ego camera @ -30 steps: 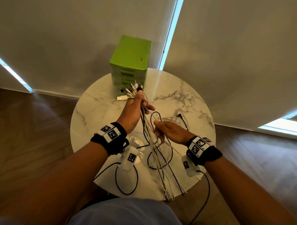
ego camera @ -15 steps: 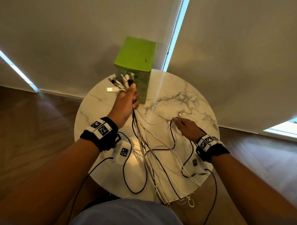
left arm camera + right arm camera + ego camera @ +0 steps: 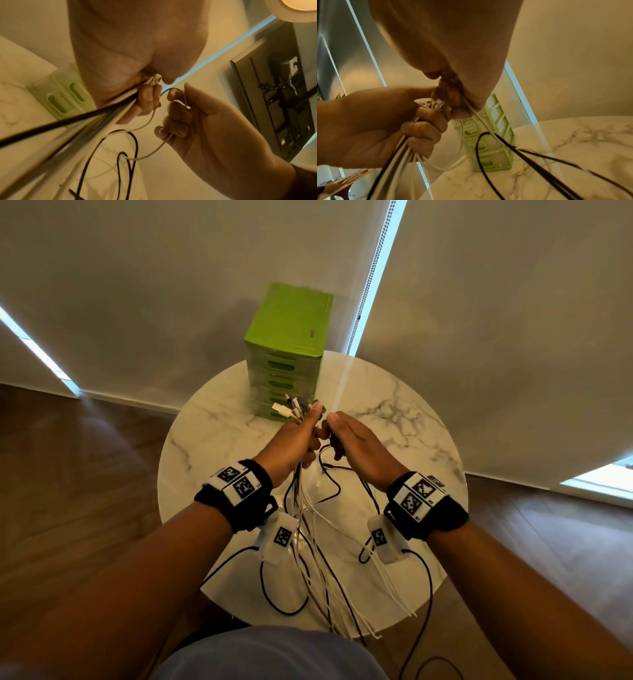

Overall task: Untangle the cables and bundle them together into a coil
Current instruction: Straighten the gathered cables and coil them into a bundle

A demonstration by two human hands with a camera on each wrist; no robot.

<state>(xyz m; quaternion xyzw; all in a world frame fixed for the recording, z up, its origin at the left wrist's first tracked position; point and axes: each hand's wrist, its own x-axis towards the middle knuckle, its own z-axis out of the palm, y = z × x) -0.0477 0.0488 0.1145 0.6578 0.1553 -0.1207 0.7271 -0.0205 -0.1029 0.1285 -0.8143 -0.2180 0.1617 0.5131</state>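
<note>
Both hands were raised over the round marble table (image 3: 212, 446), close together, knuckles almost touching. The left hand (image 3: 291, 445) had its fingers curled tight round a bundle of cables (image 3: 301, 529), white ones and at least one black; the plug ends (image 3: 287, 409) fanned out above the fist, and the rest hung down past the wrist and off the near table edge. From the right wrist view the left hand's fingers (image 3: 426, 121) were wrapped round the bundle, thumb pressing across the top. The right hand (image 3: 359, 446) pinched a thin white cable (image 3: 154, 150) between thumb and fingertips (image 3: 173, 94), the other fingers curled over the strand lower down. That cable looped down and crossed a black cable (image 3: 133, 146) lying slack on the table. More black loops (image 3: 284, 587) trailed over the tabletop near both wrists. A green drawer box (image 3: 287, 347) stood at the far edge of the table, just behind the hands
</note>
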